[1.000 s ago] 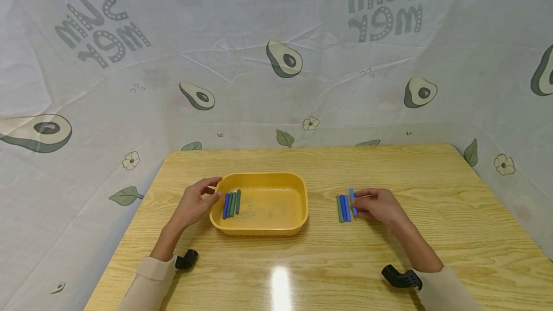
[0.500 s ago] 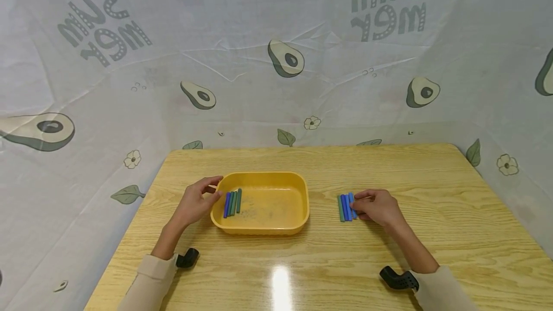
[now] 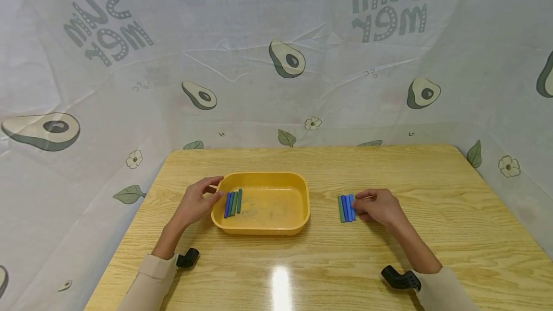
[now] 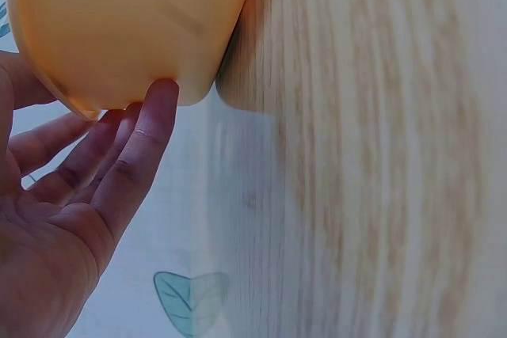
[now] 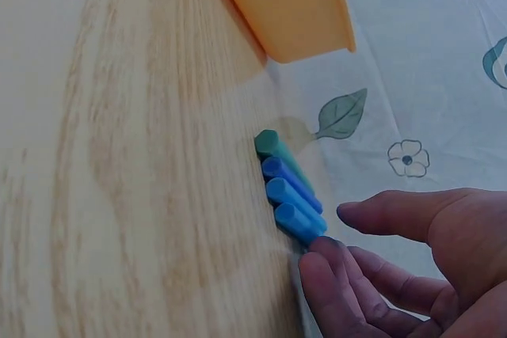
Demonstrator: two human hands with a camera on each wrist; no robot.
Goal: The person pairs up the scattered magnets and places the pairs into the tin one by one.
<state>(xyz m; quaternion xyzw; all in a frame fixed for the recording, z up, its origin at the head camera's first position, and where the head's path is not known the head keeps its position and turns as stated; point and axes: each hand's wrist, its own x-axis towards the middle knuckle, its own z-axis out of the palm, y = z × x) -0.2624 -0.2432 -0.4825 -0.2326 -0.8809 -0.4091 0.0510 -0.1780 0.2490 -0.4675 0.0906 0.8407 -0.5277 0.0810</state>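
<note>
4 slim green and blue sticks lie on the wood-grain worktop beside the right hand, its fingers parted. The left hand grips the rounded yellow plastic tray; only the head view shows 4 similar sticks inside.

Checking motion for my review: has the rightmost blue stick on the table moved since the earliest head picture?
Yes: the stick moved left against the yellow tray, narrowing its gap to the row.

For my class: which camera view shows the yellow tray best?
The head view: it shows almost the whole yellow tray, inside included, with four sticks. The left wrist view shows part of its outer wall, touched by the left hand; the right wrist view, only its outside, cut off above.
</note>
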